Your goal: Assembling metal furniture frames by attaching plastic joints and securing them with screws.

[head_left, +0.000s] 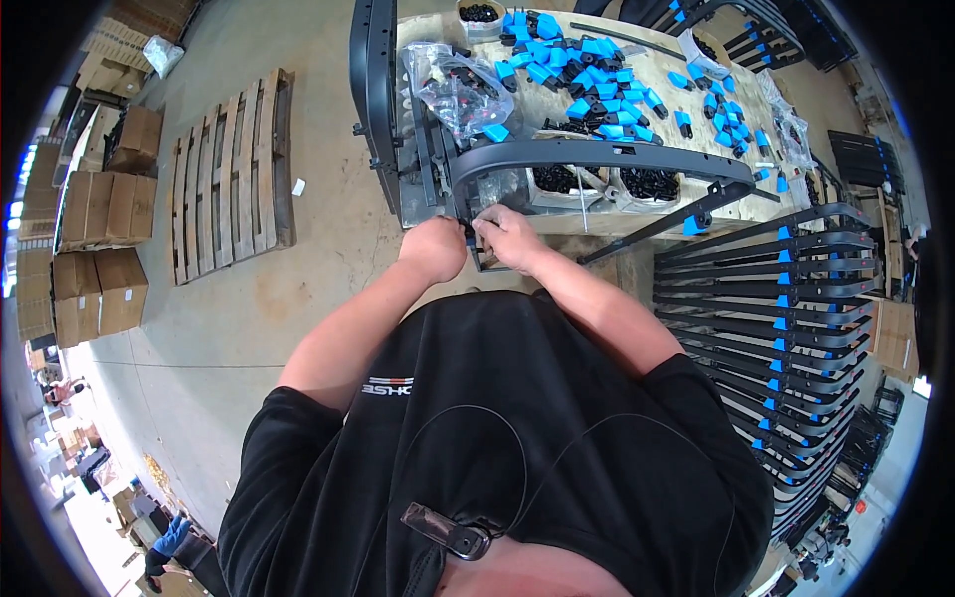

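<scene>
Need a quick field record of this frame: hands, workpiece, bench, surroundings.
left hand: closed, at the near end of the curved black bar
right hand: fingers pinched at the same end, beside the left hand; what they pinch is too small to tell
bench: strewn with blue-and-black parts, a clear bag of black parts
right side: stack of black bars with blue clips
left side: pallet and cardboard boxes on the floor

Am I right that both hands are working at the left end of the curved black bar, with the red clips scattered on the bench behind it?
Not quite: the clips are blue, not red, as the head view shows. Otherwise correct: the left hand and right hand meet at the left end of the curved black bar, with the bench behind.
</scene>
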A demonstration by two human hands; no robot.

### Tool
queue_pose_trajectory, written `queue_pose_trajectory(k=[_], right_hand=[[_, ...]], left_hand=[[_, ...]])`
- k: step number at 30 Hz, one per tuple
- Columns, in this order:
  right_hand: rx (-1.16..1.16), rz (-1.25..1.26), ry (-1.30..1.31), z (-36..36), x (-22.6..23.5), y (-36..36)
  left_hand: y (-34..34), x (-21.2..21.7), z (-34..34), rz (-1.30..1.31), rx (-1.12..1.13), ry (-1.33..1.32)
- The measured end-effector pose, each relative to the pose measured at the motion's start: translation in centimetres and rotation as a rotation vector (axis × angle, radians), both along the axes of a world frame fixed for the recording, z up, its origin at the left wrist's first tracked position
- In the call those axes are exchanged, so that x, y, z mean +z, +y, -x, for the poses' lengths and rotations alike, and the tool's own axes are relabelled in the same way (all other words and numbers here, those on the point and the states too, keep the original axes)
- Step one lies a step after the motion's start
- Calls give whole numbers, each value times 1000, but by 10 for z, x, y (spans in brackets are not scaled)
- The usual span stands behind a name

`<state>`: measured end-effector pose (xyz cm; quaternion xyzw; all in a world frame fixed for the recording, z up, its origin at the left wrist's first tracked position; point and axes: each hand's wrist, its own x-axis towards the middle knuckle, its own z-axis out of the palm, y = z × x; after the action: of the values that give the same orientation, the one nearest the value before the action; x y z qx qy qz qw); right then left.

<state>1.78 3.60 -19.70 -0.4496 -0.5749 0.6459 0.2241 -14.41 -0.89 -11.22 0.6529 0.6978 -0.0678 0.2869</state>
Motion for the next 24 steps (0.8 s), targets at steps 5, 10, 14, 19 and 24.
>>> queue_pose_trajectory(k=[5, 10, 14, 19, 24], right_hand=[[13, 10, -148, 7, -5, 6], [-27, 357, -138, 11, 5, 8], [-57, 154, -223, 14, -1, 6], [-192, 444, 135, 10, 10, 5], [-28, 402, -31, 6, 11, 6]], left_hand=[[2, -1, 0, 19, -3, -23], [1, -3, 0, 24, 26, -26], [2, -1, -1, 32, 37, -36], [2, 3, 0, 33, 38, -52], [0, -1, 2, 14, 6, -48]])
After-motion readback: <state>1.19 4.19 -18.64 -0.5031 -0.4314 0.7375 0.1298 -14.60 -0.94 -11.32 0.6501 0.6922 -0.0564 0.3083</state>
